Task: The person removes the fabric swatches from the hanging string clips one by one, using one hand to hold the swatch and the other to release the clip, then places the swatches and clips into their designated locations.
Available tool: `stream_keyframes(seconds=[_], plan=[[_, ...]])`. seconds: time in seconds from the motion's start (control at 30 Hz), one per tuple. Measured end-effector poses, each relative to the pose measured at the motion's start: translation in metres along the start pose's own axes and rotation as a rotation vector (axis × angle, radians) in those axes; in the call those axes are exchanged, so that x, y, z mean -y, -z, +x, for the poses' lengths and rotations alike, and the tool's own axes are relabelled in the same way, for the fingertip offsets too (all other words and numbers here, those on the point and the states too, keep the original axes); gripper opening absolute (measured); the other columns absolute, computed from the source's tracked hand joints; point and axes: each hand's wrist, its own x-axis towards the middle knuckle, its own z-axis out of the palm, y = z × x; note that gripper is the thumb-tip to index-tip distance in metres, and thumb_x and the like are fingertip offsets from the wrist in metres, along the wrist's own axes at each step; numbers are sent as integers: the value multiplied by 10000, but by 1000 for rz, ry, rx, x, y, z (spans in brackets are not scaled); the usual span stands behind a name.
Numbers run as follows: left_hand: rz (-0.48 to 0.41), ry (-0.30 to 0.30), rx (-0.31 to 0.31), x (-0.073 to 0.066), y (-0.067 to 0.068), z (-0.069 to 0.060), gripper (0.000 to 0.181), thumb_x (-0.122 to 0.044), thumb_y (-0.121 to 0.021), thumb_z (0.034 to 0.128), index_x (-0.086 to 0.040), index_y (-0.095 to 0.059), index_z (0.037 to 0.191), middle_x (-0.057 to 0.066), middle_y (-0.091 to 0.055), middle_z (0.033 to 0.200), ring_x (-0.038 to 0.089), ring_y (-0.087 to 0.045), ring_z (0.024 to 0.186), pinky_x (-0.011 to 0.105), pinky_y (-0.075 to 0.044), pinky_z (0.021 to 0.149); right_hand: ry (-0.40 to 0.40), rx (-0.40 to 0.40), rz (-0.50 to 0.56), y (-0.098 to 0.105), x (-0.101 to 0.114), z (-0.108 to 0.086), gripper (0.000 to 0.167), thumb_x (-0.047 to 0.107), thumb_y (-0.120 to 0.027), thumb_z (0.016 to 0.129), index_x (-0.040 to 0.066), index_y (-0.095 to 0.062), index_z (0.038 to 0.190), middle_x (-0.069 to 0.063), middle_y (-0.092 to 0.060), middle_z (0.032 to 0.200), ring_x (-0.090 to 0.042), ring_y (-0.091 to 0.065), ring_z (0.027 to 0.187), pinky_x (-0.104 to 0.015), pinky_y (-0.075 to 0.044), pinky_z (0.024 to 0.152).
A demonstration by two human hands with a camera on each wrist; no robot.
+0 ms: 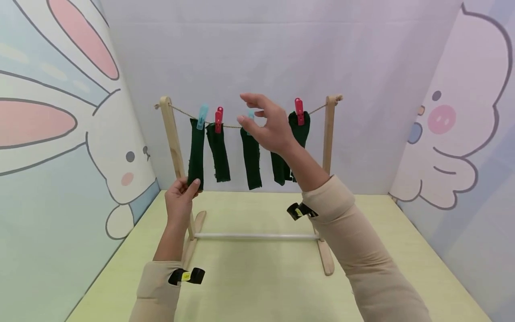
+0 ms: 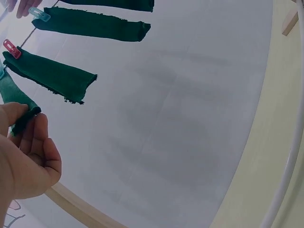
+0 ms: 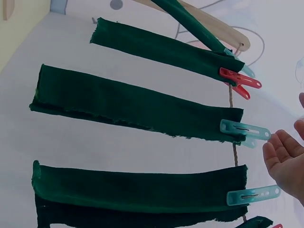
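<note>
With our left hand (image 1: 179, 200) we pinch the lower end of the leftmost dark green cloth strip (image 1: 196, 154), which hangs from the brown twine line (image 1: 231, 127) by a light blue plastic peg (image 1: 202, 117). Our right hand (image 1: 268, 124) holds nothing, thumb and fingers wide apart, near a translucent blue peg (image 3: 244, 129) on another green strip (image 3: 137, 105).

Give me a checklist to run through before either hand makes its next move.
1. Left hand pinching the leftmost cloth near its lower end: ok.
2. Blue clip holding that cloth on the rope: ok.
3. Right hand empty: ok.
4. Right fingers touching the clip on the third cloth from the left: cannot tell.
5. All cloths hanging free of the hands: not ok, the left hand holds one.
</note>
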Motion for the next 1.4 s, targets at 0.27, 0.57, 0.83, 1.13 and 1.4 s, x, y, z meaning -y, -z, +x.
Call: stream_keyframes(seconds=[0.27, 0.57, 0.83, 1.13, 1.4], plan=[[-6, -32, -16, -1, -1, -2, 128, -93, -610, 906, 26, -597, 950, 17, -615, 777, 109, -609, 676, 207, -501, 687, -76, 50, -30, -10, -4, 15, 413, 131, -624, 895, -11, -527, 1271, -118, -529, 1281, -163, -496, 1122, -252, -404, 904], [-43, -89, -37, -1, -2, -1, 128, -58, -664, 861, 21, -633, 957, 22, -610, 734, 96, -620, 638, 198, -480, 634, -172, 177, -99, -27, -5, 39, 436, 179, -585, 928, 0, -495, 1315, -109, -500, 1322, -189, -470, 1167, -213, -366, 936], [-17, -92, -46, -5, 2, -6, 198, -108, -670, 864, 63, -630, 956, 18, -626, 730, 98, -628, 649, 200, -465, 634, -251, 434, -388, -46, 1, 65, 413, 291, -499, 969, 59, -513, 1310, -63, -537, 1275, -168, -494, 1129, -238, -392, 903], [-16, -107, -37, -7, 2, -7, 202, -96, -665, 867, 79, -626, 959, 8, -631, 720, 97, -622, 642, 198, -464, 623, -366, 489, -349, -60, 0, 82, 397, 332, -503, 962, 37, -597, 1210, -78, -585, 1154, -162, -543, 934, -240, -430, 795], [-11, -105, -38, -7, 4, -7, 193, -79, -677, 854, 73, -641, 968, 13, -629, 726, 96, -616, 626, 186, -460, 604, -412, 415, -166, -60, -6, 78, 279, 236, -584, 927, 19, -629, 1097, -73, -598, 1005, -145, -543, 862, -200, -425, 738]])
